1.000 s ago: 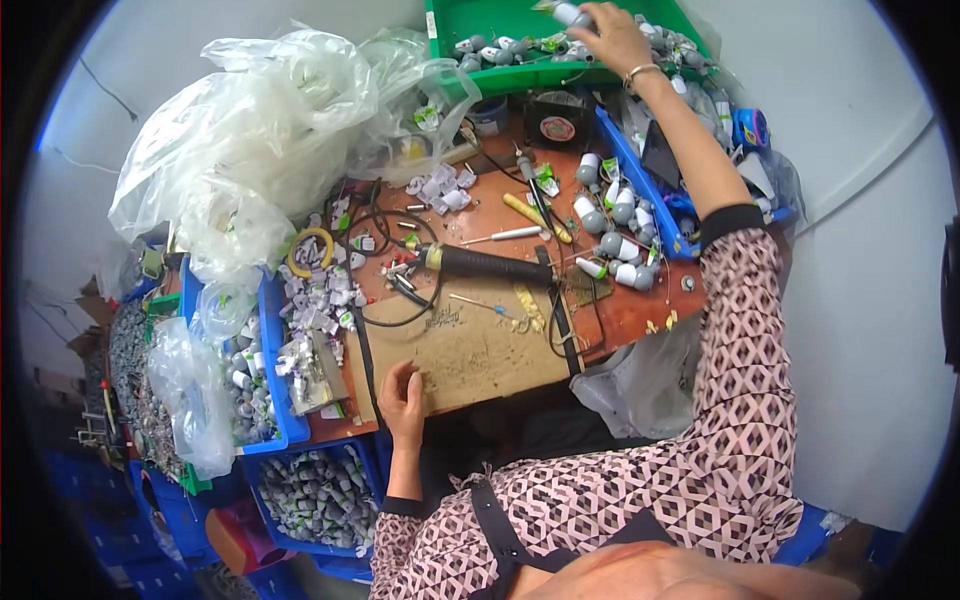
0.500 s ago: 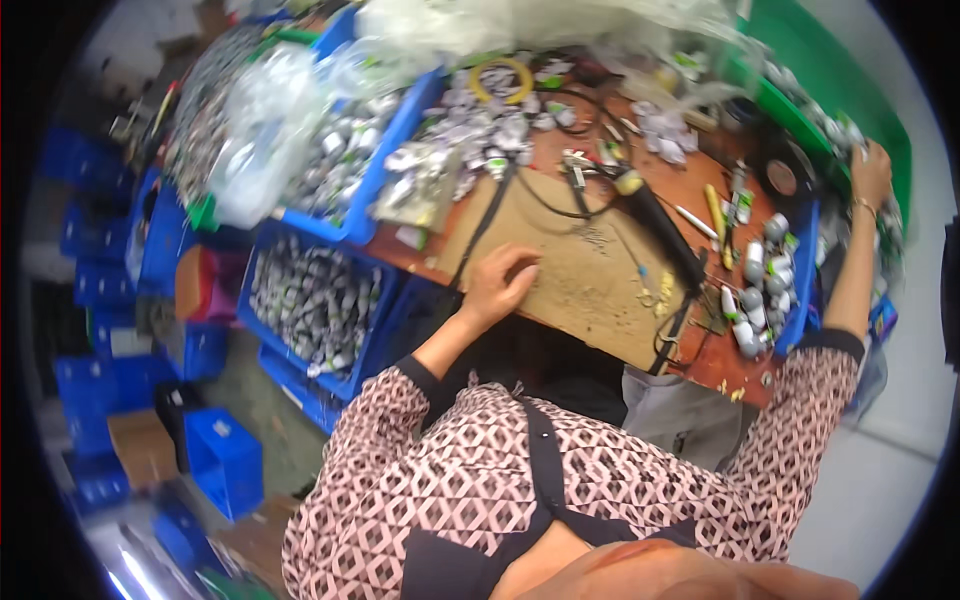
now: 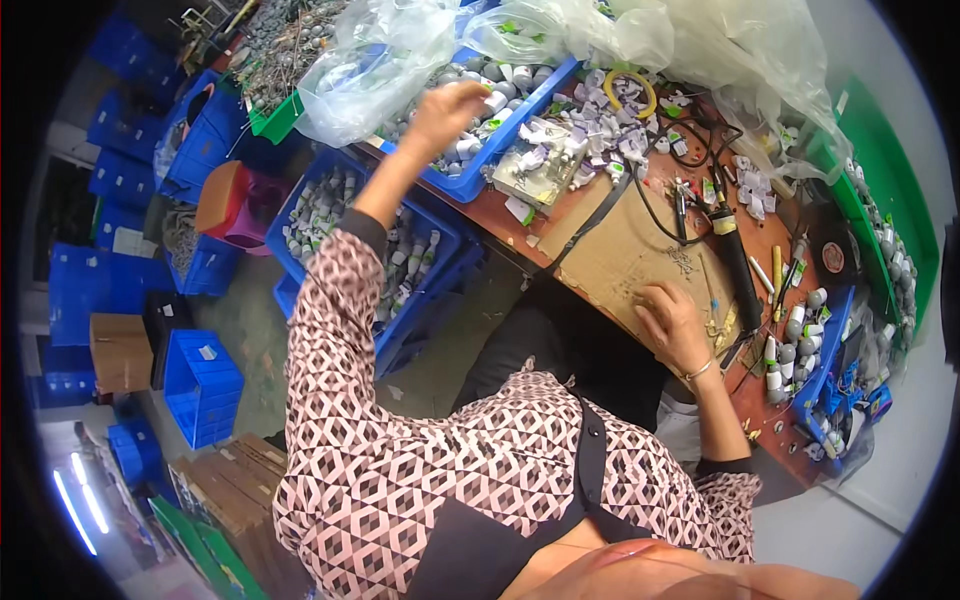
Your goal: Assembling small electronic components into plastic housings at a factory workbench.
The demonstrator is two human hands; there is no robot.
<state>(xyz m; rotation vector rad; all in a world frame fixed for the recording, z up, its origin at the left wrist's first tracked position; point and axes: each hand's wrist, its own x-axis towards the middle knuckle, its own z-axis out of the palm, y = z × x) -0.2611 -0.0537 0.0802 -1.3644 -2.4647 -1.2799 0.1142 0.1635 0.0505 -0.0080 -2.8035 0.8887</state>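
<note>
My left hand [image 3: 443,118] is over the blue bin [image 3: 470,185] at the upper left, which is heaped with grey-and-white bulb-shaped parts [image 3: 505,85]. Its fingers are pressed together close to a white part; whether they grip it is hidden. At the near edge of a brown cardboard sheet [image 3: 610,260], my right hand [image 3: 675,328] hovers or rests with loosely bent fingers apart, and nothing shows in it. Small dark bits and a thin blue-tipped tool [image 3: 713,300] lie on the cardboard beside that hand.
A black-handled soldering iron [image 3: 738,270] with a cable lies right of the cardboard. Grey-and-white parts fill a small blue tray [image 3: 815,385] and a green bin [image 3: 900,200] at the right. A lower blue bin [image 3: 440,270] stands left. Plastic bags [image 3: 370,70] drape the far side.
My left hand has gone from the cardboard's left edge up to the blue bin of parts. My right hand has left the green bin and come to the cardboard. The view has shifted.
</note>
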